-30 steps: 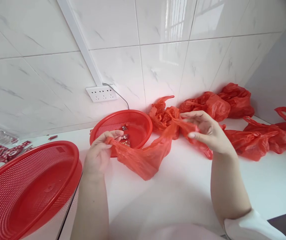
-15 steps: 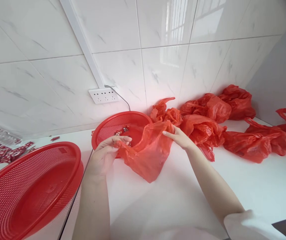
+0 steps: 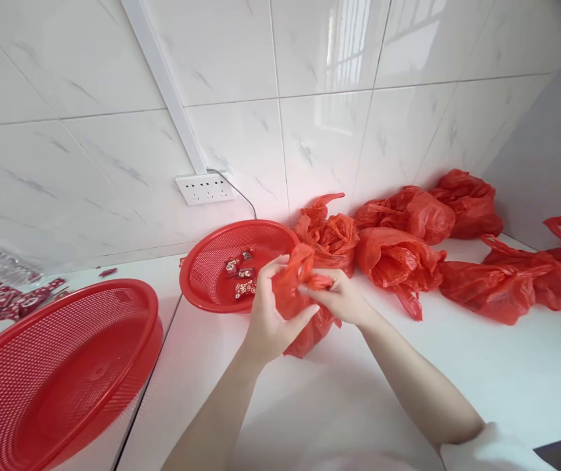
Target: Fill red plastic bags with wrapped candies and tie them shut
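Bunched between my hands is a thin red plastic bag, its top gathered up over the white table. My left hand curls around the bag's left side, thumb and fingers closed on the plastic. My right hand pinches the gathered top from the right. Just behind them stands a round red plastic basket, in which several small wrapped packets lie on the bottom. What the bag contains is hidden by the plastic and my fingers.
Several filled red bags stand along the wall to the right. A larger red basket occupies the left side. Behind it lie red packets and a clear plastic container. A power socket with a cable is on the wall.
My left hand has moved right towards my right hand. The bag, held spread before, is now gathered and bunched at its top. More packets in the small basket are uncovered.
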